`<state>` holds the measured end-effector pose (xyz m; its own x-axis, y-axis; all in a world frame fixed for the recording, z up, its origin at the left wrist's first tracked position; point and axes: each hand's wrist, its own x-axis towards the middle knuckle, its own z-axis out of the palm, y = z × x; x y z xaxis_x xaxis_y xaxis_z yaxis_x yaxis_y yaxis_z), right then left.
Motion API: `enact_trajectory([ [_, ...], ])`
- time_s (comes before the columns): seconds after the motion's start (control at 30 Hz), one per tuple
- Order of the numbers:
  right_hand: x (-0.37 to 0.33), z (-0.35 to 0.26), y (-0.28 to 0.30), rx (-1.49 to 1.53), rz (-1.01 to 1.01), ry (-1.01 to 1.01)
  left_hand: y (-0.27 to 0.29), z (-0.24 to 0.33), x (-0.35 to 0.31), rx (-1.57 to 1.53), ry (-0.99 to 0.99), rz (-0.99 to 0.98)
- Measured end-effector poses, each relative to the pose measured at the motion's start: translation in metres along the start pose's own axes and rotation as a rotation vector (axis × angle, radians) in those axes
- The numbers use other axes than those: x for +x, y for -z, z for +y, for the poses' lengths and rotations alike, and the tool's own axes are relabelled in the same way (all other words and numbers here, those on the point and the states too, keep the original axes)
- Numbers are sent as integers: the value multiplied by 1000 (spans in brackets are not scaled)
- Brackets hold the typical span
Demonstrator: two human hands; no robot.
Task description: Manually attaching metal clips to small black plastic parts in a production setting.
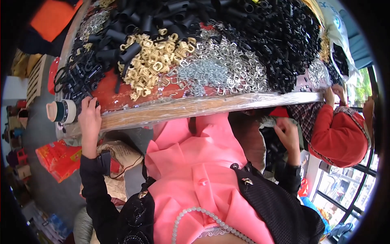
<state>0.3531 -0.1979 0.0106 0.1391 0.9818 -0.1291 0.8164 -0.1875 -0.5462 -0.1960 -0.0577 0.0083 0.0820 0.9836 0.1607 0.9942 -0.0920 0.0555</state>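
My left hand is at the table's near left edge, its fingers closed at a small black part by the fingertips. Beside it stand rolls of tape, white, dark green and peach. My right hand is lowered past the table edge on the right, fingers curled; whatever they hold is too small to make out. Below that hand, an opened sack contains dark pieces. On the red tabletop are heaps of gold-coloured buckles, silver metal rings and small black plastic parts.
Black tubes are piled at the far side. A wooden rail wrapped in clear film runs along the near edge. At the right corner, a person in a red sleeve works with both hands. A red-orange bag lies on the left floor.
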Motion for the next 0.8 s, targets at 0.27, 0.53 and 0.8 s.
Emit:
enact_trajectory([
  [0.27,104,-81,-39,-57,129,547,0,15,13,-211,-1,-36],
  [0.53,141,-94,-84,-100,239,572,-14,14,19,-249,-90,23],
  [0.8,150,-97,-90,-185,181,466,-17,15,19,-649,17,337],
])
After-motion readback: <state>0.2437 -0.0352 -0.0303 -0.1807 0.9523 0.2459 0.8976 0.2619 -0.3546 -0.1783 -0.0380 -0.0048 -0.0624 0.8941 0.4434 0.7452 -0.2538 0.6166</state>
